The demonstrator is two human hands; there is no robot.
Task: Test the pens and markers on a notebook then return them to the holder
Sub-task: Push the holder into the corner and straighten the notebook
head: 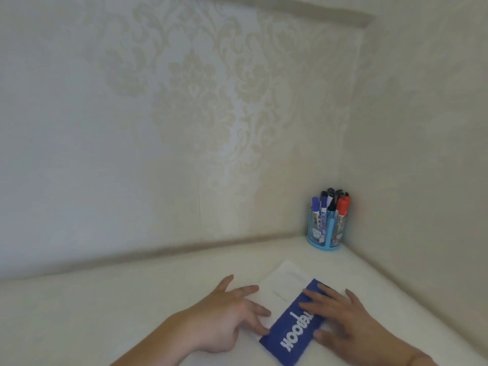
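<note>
While markers [330, 200] fill holder [327, 235], notebook [290, 331] open

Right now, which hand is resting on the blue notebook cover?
The right hand, fingers flat on the blue notebook cover; the left hand touches the white page beside it.

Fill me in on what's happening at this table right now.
A person has both hands on a notebook lying on a white table. The left hand rests with fingers spread by the white page, and the right hand lies flat on the folded-back blue cover. The pens and markers all stand in a blue holder in the far corner by the wall; none has been taken out.
</note>
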